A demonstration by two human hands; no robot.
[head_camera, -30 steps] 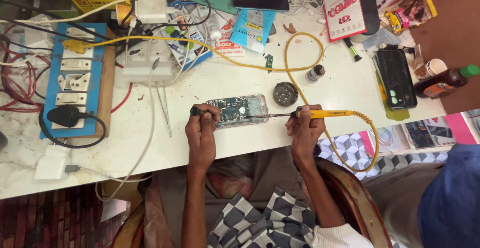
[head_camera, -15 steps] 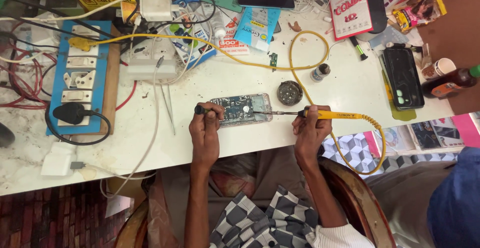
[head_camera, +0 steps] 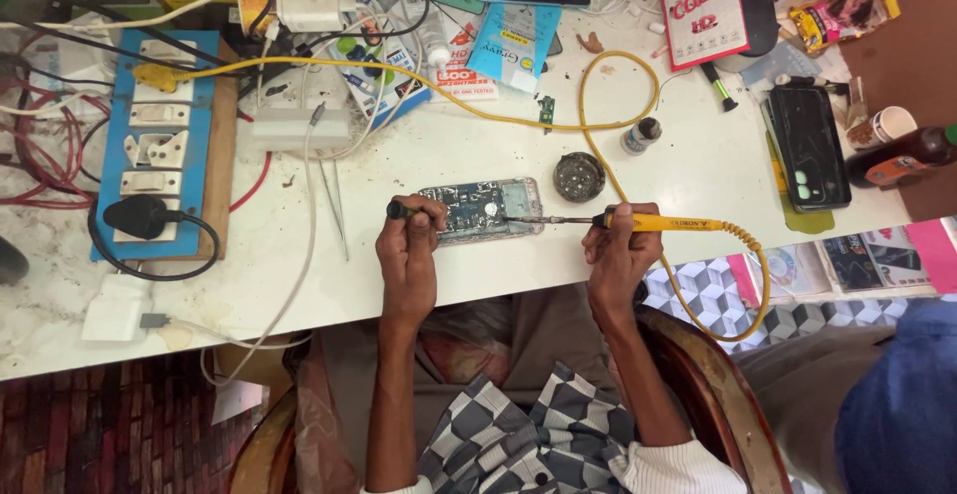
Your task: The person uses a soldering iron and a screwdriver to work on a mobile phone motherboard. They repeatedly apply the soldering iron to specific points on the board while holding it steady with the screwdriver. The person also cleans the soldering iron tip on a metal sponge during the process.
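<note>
An opened phone (head_camera: 481,209) with its circuit board showing lies on the white table (head_camera: 419,155). My left hand (head_camera: 409,255) rests at the phone's left end, fingers closed around a thin dark tool (head_camera: 399,210). My right hand (head_camera: 620,252) grips a yellow soldering iron (head_camera: 658,222); its metal tip points left and reaches the phone's right side. The iron's yellow cord (head_camera: 598,105) loops across the table behind the phone.
A blue switch board (head_camera: 159,145) with a black plug stands at the left. A round dark tin (head_camera: 578,176) and small bottle (head_camera: 640,136) sit behind the phone. A black phone (head_camera: 807,145), packets and chargers crowd the back. Another person's blue sleeve (head_camera: 897,394) shows at lower right.
The view has shifted slightly. Both hands stay at the phone, the iron's tip still at its right side.
</note>
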